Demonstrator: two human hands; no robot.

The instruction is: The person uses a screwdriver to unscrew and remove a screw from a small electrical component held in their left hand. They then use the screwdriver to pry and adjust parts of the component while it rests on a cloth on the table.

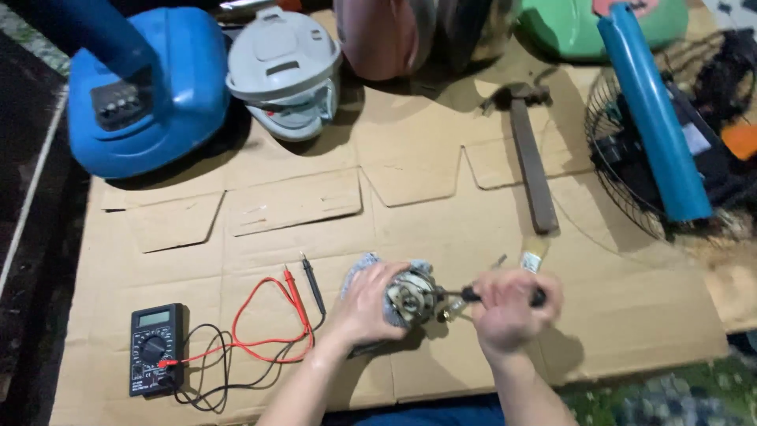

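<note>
My left hand (365, 302) grips a small round fan motor (410, 298) and holds it on a flattened cardboard sheet (426, 213). My right hand (511, 306) is closed around the dark handle of a screwdriver (467, 296), whose tip points left into the motor's face. A bit of grey cloth shows behind the motor. A small brush (534, 257) lies just above my right hand.
A black multimeter (156, 348) with red and black leads (272, 315) lies at the left. A hammer (530, 158) rests at the upper middle. Blue fan base (150, 87), grey housing (285, 67), wire fan guard (670, 142) and teal tube (654, 110) line the back.
</note>
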